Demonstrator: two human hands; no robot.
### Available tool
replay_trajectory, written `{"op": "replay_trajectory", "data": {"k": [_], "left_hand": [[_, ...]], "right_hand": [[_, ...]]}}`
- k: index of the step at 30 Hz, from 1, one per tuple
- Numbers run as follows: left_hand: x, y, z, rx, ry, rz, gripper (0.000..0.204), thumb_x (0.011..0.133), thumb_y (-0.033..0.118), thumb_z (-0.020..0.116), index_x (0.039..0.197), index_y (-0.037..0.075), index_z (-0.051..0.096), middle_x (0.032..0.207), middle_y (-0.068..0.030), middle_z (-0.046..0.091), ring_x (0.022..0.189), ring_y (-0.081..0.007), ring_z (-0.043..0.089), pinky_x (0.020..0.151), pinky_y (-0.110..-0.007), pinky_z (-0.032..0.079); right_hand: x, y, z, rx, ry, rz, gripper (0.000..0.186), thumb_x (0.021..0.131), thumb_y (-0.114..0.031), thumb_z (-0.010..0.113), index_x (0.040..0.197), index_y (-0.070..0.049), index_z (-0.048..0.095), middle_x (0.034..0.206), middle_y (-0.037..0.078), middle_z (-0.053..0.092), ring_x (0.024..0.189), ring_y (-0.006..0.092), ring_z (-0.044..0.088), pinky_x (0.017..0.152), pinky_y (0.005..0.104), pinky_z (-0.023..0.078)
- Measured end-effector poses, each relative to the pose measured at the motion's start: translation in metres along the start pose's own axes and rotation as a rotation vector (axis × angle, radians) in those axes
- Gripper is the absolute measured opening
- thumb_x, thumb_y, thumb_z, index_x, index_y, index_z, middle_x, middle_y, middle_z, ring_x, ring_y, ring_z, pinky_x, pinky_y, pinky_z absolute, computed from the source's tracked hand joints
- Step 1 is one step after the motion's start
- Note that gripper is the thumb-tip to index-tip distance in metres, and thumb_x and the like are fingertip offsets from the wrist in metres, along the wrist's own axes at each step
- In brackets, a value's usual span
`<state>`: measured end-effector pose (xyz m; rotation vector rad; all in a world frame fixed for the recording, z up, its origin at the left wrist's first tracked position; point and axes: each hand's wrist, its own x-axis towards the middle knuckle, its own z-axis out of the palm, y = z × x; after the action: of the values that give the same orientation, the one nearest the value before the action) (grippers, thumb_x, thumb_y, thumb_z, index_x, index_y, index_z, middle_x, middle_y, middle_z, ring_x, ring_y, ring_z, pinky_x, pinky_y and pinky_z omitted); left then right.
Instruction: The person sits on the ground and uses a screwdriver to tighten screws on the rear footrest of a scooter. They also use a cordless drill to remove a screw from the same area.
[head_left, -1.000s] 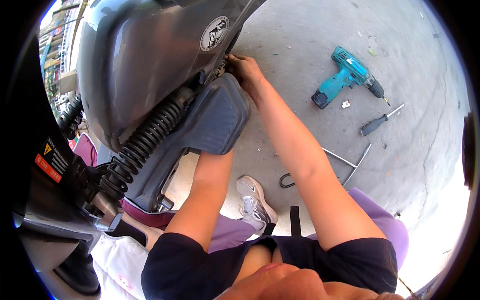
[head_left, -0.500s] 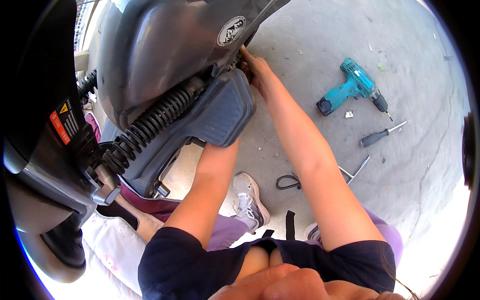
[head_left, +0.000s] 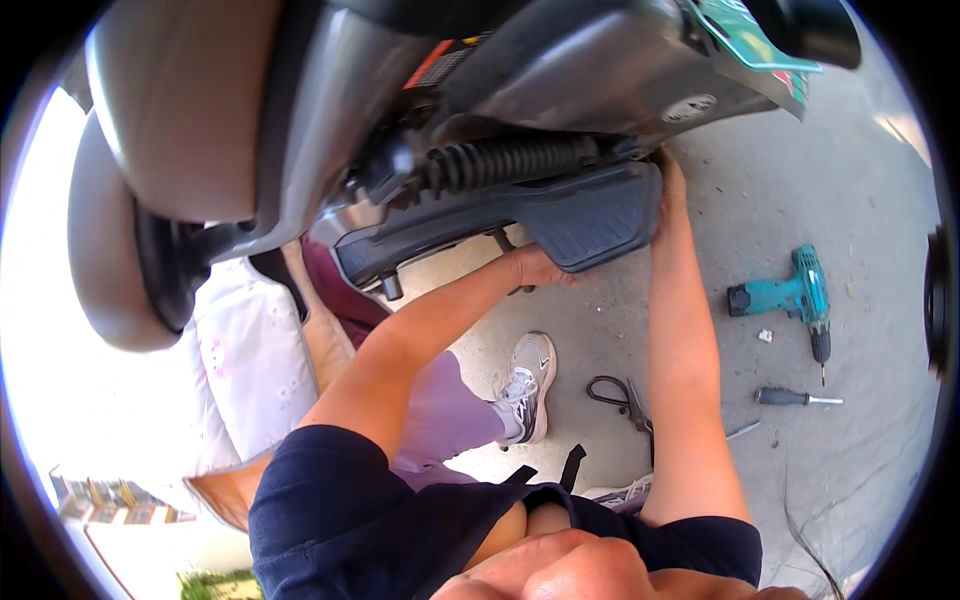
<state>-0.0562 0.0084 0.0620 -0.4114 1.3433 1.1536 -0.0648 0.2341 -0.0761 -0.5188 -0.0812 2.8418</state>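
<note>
A grey scooter with glossy panels (head_left: 560,85) fills the upper part of the head view. Its dark grey ridged footrest (head_left: 595,220) lies below a black coil spring (head_left: 510,162). Under the footrest's near left edge is my left hand (head_left: 543,266), partly covered, its fingers blurred. At the footrest's far right end, against the lower panel edge, I see the back of my right hand (head_left: 674,188); its fingers are hidden behind the parts. What either hand grips, if anything, does not show.
On the concrete to the right lie a teal cordless drill (head_left: 790,295), a screwdriver (head_left: 785,397) and a small white piece (head_left: 766,336). Black-handled scissors (head_left: 610,392) lie beside my right forearm. A pale quilted cover (head_left: 245,360) hangs at left. My shoe (head_left: 527,385) stands below the footrest.
The view has swung, so the scooter now lies more level across the top. My left hand has come partly out from under the footrest; my right stays at its far end.
</note>
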Motion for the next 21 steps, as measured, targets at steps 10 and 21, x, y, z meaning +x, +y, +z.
{"op": "replay_trajectory", "data": {"k": [10,21], "left_hand": [[-0.311,-0.062,-0.092,0.373,0.548,0.544,0.061,0.093,0.038,0.057,0.142,0.007,0.038,0.125,-0.0138,0.056,0.11,-0.0245,0.058,0.087,-0.038,0.05],[-0.547,-0.126,-0.087,0.309,1.234,0.39,0.051,0.095,0.028,0.055,0.139,0.007,0.04,0.127,-0.0104,0.055,0.114,-0.0223,0.055,0.093,-0.038,0.046]], "right_hand": [[-0.072,-0.009,0.048,-0.339,0.028,0.148,0.046,0.1,-0.031,0.036,0.133,-0.001,0.047,0.128,0.014,0.055,0.116,0.0256,0.054,0.099,0.0377,0.044],[-0.005,-0.019,-0.016,-0.31,-0.071,0.15,0.044,0.099,-0.029,0.042,0.13,0.001,0.051,0.127,0.012,0.056,0.113,0.0214,0.055,0.096,0.0333,0.042]]}}
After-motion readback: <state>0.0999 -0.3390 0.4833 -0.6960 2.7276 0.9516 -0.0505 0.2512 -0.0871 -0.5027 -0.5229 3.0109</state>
